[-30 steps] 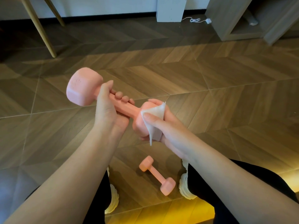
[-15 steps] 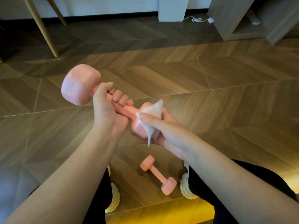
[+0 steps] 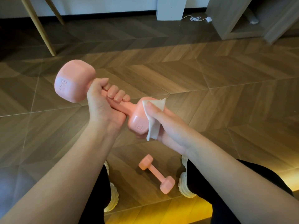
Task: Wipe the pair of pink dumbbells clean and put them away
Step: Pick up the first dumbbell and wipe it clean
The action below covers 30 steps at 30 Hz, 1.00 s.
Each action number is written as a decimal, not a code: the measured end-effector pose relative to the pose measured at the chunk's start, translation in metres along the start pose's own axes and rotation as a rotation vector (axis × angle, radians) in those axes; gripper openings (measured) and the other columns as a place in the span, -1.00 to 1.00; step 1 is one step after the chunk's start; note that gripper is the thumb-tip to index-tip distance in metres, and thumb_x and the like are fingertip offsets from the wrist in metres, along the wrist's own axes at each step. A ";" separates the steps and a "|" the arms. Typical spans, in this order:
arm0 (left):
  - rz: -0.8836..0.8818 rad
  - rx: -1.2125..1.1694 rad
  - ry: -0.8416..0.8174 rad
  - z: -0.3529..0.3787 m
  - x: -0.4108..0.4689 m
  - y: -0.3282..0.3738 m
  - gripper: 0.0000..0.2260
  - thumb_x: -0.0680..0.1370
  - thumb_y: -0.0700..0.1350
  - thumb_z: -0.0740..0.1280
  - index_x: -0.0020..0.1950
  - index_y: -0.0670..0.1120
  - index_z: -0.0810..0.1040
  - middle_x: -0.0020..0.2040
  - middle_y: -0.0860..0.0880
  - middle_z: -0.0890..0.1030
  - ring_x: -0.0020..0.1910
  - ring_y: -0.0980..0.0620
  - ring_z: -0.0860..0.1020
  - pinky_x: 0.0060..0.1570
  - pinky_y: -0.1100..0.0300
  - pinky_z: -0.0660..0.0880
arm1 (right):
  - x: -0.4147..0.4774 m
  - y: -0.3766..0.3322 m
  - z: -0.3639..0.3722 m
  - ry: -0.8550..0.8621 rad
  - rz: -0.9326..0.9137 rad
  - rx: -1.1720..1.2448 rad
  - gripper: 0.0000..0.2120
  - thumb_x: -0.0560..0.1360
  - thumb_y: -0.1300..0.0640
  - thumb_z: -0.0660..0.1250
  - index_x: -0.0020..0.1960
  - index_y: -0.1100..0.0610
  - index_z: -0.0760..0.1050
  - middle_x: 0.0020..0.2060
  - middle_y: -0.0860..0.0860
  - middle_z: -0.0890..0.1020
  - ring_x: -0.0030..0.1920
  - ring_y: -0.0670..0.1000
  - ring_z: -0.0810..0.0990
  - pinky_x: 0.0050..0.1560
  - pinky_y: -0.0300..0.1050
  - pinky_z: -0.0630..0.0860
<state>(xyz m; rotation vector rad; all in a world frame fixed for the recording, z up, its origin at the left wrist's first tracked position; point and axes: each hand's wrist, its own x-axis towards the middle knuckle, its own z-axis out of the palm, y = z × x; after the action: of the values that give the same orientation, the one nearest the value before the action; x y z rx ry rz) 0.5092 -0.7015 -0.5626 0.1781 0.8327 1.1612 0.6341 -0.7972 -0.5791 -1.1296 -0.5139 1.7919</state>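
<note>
- Brown wooden chevron floor fills the view, darker towards the far wall.
- Top right, a pale wooden open-fronted cabinet stands on the floor. Slanted light wooden furniture legs stand top left.
- Black trouser legs run along the bottom edge, knees apart, above cream chunky-soled shoes planted on the floor.
- A white rectangular box stands against the far wall, between the legs and the cabinet.
- Centre frame, the raised pink hex-ended dumbbell is up in the air in both hands. It is tilted, with its far head high on the left and its near head lower on the right.
- The left hand grips the bar just under the high head, fingers curled right round and thumb up against that head.
- The right hand cups the low head from beneath. Its thumb is laid across the top, pinning the cloth to the pink surface.
- Down on the floor between the two shoes lies the second pink dumbbell, flat and at an angle, with nobody touching it.
- The thin white square wipe drapes over the right side of the low head, one corner poking up and the lower edge hanging free.
- A white cable curls on the floor between box and cabinet.
</note>
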 end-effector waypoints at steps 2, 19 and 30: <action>-0.002 -0.032 0.005 -0.001 0.002 0.004 -0.67 0.53 -0.16 0.19 -0.44 -0.01 0.26 -0.51 0.07 0.18 -0.55 0.08 0.17 -0.48 0.22 0.25 | -0.001 -0.005 -0.004 -0.102 0.002 0.041 -0.40 0.51 0.04 0.39 0.49 0.04 0.27 0.36 0.23 0.48 0.26 0.22 0.55 0.15 0.19 0.59; -0.005 0.003 0.070 0.000 -0.002 -0.014 -0.75 0.54 -0.08 0.35 -0.26 -0.03 0.32 -0.48 0.06 0.35 -0.52 0.09 0.37 -0.36 0.22 0.43 | -0.007 0.001 0.002 0.154 -0.180 -0.249 -0.48 0.45 0.10 0.51 0.30 -0.16 0.37 0.18 -0.01 0.52 0.13 0.02 0.62 0.09 0.10 0.64; -0.005 -0.031 0.084 0.001 0.002 -0.002 -0.72 0.56 -0.14 0.26 -0.31 -0.02 0.26 -0.51 0.08 0.22 -0.56 0.09 0.20 -0.49 0.26 0.29 | -0.006 -0.006 0.002 -0.001 -0.155 -0.197 -0.54 0.44 0.04 0.41 0.31 -0.14 0.41 0.10 -0.01 0.53 0.04 -0.01 0.57 0.02 -0.01 0.57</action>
<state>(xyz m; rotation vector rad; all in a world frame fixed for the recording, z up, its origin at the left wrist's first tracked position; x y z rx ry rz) 0.5112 -0.7006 -0.5640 0.1017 0.8880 1.1828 0.6361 -0.7993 -0.5711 -1.1877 -0.7719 1.6342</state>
